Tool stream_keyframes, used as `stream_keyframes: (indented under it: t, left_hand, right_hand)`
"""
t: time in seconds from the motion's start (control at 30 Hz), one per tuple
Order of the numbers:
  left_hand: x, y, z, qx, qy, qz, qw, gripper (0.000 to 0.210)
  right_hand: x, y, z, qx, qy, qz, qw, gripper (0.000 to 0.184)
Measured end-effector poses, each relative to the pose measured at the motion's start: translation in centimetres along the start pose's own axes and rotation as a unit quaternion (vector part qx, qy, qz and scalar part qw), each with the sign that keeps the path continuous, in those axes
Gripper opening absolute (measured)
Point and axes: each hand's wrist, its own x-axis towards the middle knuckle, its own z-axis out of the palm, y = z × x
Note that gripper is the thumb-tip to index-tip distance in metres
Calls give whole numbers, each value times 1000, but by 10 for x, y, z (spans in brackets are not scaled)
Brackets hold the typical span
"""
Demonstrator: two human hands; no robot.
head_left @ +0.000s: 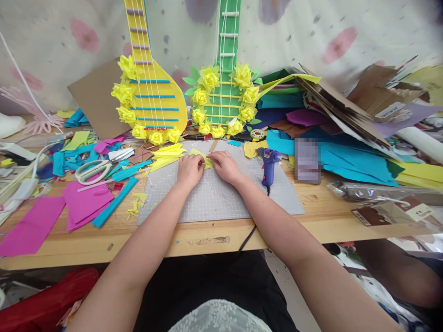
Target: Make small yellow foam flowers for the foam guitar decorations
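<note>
Two hands (pixel 190 170) (pixel 225 166), two stringed instruments (pixel 162 102) (pixel 224 101), one glue gun (pixel 269 168)

You are in a craft workspace, likely a small handmade-goods corner; whether it belongs to a home or a workshop cannot be told. Your wooden table (pixel 297 233) carries a gridded cutting mat (pixel 214 203), a blue glue gun (pixel 268 168), scissors (pixel 92 172) and cut yellow pieces (pixel 168 157). Around you lie magenta sheets (pixel 85 205), blue sheets (pixel 356 161) and stacked cardboard (pixel 341 108). A yellow stringed instrument (pixel 169 102) and a green stringed instrument (pixel 224 113), both trimmed with yellow flowers, stand before a flower-patterned cloth (pixel 301 39).
</note>
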Motion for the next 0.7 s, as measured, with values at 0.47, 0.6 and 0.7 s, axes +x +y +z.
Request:
stream_keyframes:
  t: [0.47, 0.6, 0.7]
  left_hand:
    - [-2, 4, 0, 11, -2, -11, 1000, 15]
    - [-1, 5, 1, 9, -18, -5, 1000, 18]
    - [-1, 5, 2, 11, -19, -7, 1000, 18]
  right_hand:
    - [-4, -5, -6, -78, -63, -7, 995, 37]
    - [-6, -8, -8, -84, -71, 1, 994, 38]
    - [-7, -10, -8, -78, -66, 3, 995, 34]
